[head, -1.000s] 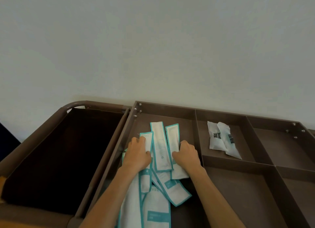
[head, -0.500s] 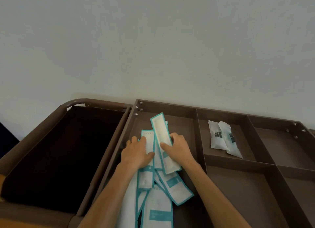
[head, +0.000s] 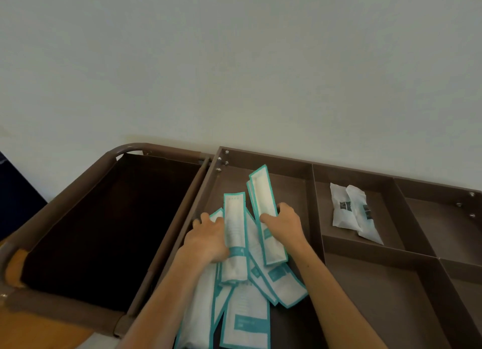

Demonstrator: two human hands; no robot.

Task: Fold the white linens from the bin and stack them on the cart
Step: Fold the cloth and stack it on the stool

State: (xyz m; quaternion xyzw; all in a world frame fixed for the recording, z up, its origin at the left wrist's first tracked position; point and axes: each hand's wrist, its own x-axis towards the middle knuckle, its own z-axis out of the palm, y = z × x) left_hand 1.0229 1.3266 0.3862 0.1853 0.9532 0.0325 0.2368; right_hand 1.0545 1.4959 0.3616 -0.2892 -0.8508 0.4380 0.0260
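Both forearms reach forward into the left compartment of the cart (head: 317, 200), just right of the dark bin (head: 78, 192). The right hand (head: 284, 226) curls round a long packet (head: 262, 192), thumb on top, holding it tilted above the pile of packets (head: 284, 286). The left hand (head: 208, 238), knuckles up, clamps curled fingers on the pile's left side.

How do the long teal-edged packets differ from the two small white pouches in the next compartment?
The long teal-edged white packets are narrow, bordered strips; the small white pouches are shorter, borderless, dark-labelled. The packets lie piled, gripped by the left hand and right hand; the pouches lie untouched. Both are white.
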